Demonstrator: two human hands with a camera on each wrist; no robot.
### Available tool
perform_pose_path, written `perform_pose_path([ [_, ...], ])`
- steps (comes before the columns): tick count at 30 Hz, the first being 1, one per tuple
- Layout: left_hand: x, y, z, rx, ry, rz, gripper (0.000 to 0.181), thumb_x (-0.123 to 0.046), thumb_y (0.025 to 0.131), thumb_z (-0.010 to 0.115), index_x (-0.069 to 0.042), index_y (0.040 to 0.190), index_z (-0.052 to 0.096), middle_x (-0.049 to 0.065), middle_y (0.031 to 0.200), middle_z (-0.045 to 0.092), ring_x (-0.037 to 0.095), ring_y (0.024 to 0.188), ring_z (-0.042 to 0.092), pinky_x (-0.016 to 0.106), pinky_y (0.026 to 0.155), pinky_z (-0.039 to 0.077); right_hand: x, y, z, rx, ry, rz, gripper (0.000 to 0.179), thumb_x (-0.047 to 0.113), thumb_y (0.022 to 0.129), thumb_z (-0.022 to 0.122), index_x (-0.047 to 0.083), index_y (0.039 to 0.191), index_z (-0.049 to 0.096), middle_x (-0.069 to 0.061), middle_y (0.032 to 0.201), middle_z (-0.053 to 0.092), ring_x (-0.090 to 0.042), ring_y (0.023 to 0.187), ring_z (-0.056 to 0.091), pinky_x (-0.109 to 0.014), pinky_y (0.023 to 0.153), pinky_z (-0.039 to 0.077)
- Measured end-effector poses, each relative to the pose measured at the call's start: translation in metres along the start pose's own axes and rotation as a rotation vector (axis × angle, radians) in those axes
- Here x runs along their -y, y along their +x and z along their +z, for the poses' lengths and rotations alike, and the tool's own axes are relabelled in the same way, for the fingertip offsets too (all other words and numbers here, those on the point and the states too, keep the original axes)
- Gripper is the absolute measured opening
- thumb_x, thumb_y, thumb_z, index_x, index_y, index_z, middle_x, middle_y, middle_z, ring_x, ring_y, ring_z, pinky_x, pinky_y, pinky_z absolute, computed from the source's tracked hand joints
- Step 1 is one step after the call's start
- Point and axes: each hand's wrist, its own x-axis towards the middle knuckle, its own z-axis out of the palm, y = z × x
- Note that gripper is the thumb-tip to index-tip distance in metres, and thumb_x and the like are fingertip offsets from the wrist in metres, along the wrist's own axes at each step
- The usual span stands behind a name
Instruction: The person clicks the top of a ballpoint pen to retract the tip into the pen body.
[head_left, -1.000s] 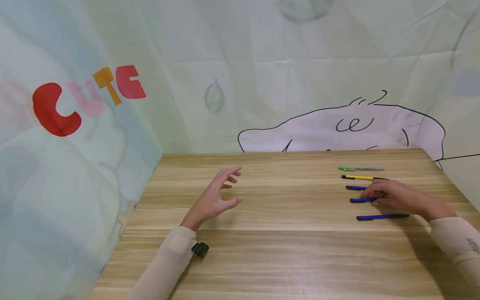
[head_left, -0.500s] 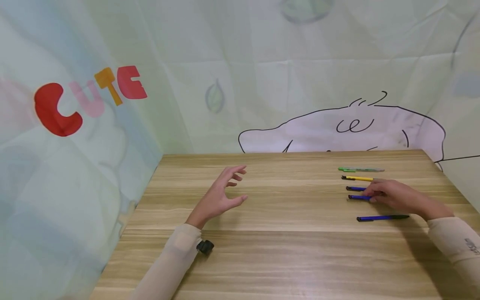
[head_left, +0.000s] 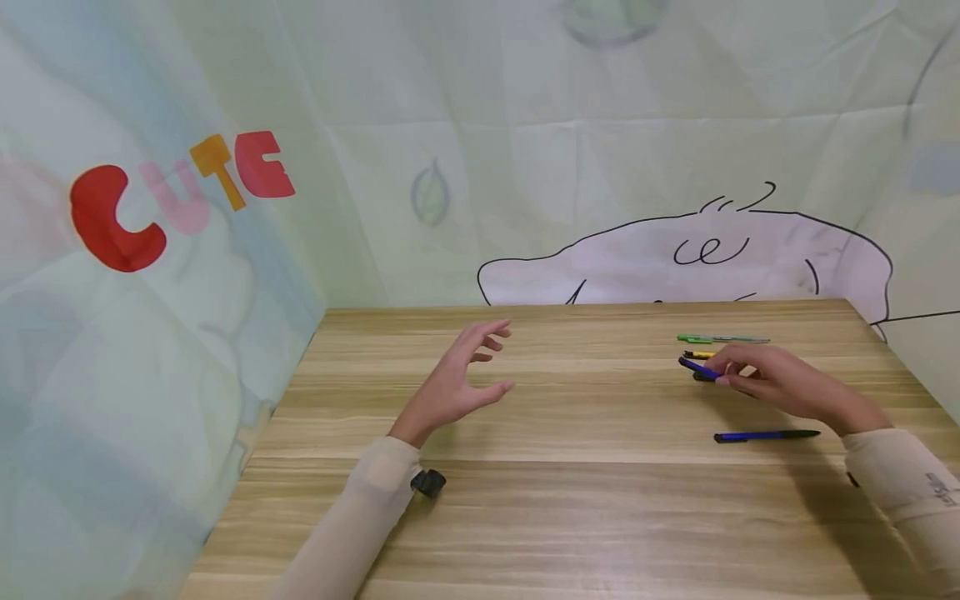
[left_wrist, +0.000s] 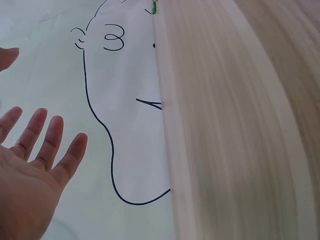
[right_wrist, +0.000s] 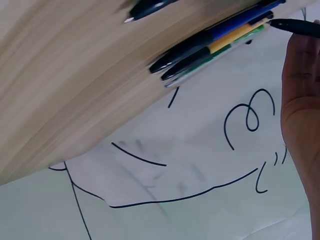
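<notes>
In the head view my right hand (head_left: 787, 383) pinches a blue pen (head_left: 696, 367) between thumb and fingers, its clip end tilted up to the left. The black tip end of this held pen (right_wrist: 295, 26) shows in the right wrist view. Just behind and below it lie a second blue pen (right_wrist: 230, 29), a yellow pen (right_wrist: 232, 41) and a green pen (head_left: 720, 339), side by side on the table. Nearer the front lies a third blue pen (head_left: 765, 436). My left hand (head_left: 450, 383) hovers over the table's left half, fingers spread, holding nothing.
The wooden table (head_left: 555, 517) ends at a hanging cloth backdrop (head_left: 525, 167) with a line-drawn animal on it. More cloth with coloured letters (head_left: 116, 218) hangs along the left side. A small black device (head_left: 429, 483) sits at the left sleeve's cuff.
My right hand has slid the blue pen back towards the other pens, then raised and tilted it. My left hand has drifted right and slightly farther back, still spread.
</notes>
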Motion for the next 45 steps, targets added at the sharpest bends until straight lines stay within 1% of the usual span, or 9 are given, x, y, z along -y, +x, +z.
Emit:
perform_pose_path([
  [6,-0.005,0.008,0.005,0.004,0.002,0.009,0.079,-0.018,0.088,0.079,-0.029,0.155,0.038,0.001,0.143,0.05,0.018,0.123,0.052,0.046,0.105,0.05,0.019,0.009,-0.002,-0.006,0.027,0.031,0.021,0.008,0.097,0.068,0.017,0.116,0.07,0.006,0.106,0.071,-0.003,0.094,0.063,-0.028,0.07,0.058],
  [12,-0.011,0.015,0.011,0.001,-0.017,0.026,0.079,-0.02,0.088,0.079,-0.03,0.155,0.039,-0.002,0.141,0.051,0.018,0.122,0.052,0.047,0.105,0.05,0.035,0.019,-0.001,-0.018,0.056,0.098,0.018,0.017,0.099,0.068,0.025,0.115,0.068,0.001,0.103,0.073,-0.006,0.093,0.065,-0.027,0.07,0.056],
  [18,-0.014,0.022,0.016,-0.011,-0.041,0.05,0.079,-0.017,0.086,0.08,-0.027,0.154,0.04,0.001,0.141,0.052,0.019,0.121,0.053,0.049,0.104,0.05,0.046,0.03,0.003,-0.056,0.111,0.081,0.014,0.016,0.098,0.068,0.025,0.109,0.068,0.0,0.103,0.071,-0.01,0.092,0.067,-0.028,0.072,0.057],
  [23,-0.018,0.028,0.021,-0.014,-0.048,0.072,0.08,-0.015,0.086,0.08,-0.026,0.154,0.041,0.002,0.141,0.052,0.02,0.121,0.054,0.05,0.103,0.05,0.054,0.037,0.006,-0.074,0.157,0.085,0.013,0.015,0.099,0.068,0.022,0.11,0.068,0.002,0.102,0.07,-0.011,0.089,0.067,-0.027,0.075,0.057],
  [29,-0.023,0.035,0.027,-0.008,-0.04,0.091,0.08,-0.017,0.086,0.08,-0.028,0.155,0.04,-0.001,0.141,0.052,0.017,0.121,0.053,0.048,0.103,0.051,0.068,0.044,0.006,-0.085,0.25,0.121,0.013,0.014,0.099,0.068,0.017,0.112,0.068,-0.003,0.104,0.069,-0.015,0.09,0.067,-0.028,0.073,0.059],
  [33,-0.025,0.039,0.031,-0.005,-0.039,0.098,0.08,-0.018,0.086,0.08,-0.028,0.155,0.04,-0.002,0.141,0.051,0.016,0.121,0.053,0.042,0.103,0.051,0.077,0.047,0.006,-0.086,0.356,0.16,0.015,0.015,0.099,0.068,0.012,0.114,0.067,-0.007,0.105,0.068,-0.016,0.091,0.068,-0.033,0.071,0.062],
  [36,-0.027,0.043,0.035,-0.007,-0.044,0.107,0.08,-0.018,0.086,0.08,-0.025,0.155,0.04,-0.001,0.141,0.051,0.016,0.121,0.053,0.038,0.103,0.051,0.083,0.05,0.007,-0.084,0.424,0.18,0.018,0.016,0.099,0.067,0.009,0.116,0.065,-0.012,0.103,0.069,-0.018,0.09,0.069,-0.037,0.072,0.063],
  [41,-0.03,0.049,0.042,-0.001,-0.053,0.119,0.081,-0.017,0.085,0.08,-0.025,0.155,0.039,-0.001,0.141,0.051,0.015,0.121,0.053,0.035,0.103,0.051,0.09,0.055,0.012,-0.092,0.488,0.162,0.019,0.014,0.099,0.067,0.007,0.116,0.064,-0.015,0.103,0.069,-0.022,0.091,0.07,-0.039,0.071,0.063],
  [45,-0.033,0.053,0.047,0.006,-0.059,0.128,0.081,-0.018,0.085,0.08,-0.025,0.155,0.039,-0.001,0.14,0.051,0.015,0.121,0.053,0.033,0.103,0.05,0.095,0.058,0.014,-0.102,0.513,0.155,0.021,0.015,0.099,0.067,0.008,0.118,0.063,-0.015,0.105,0.068,-0.02,0.094,0.069,-0.04,0.072,0.063],
])
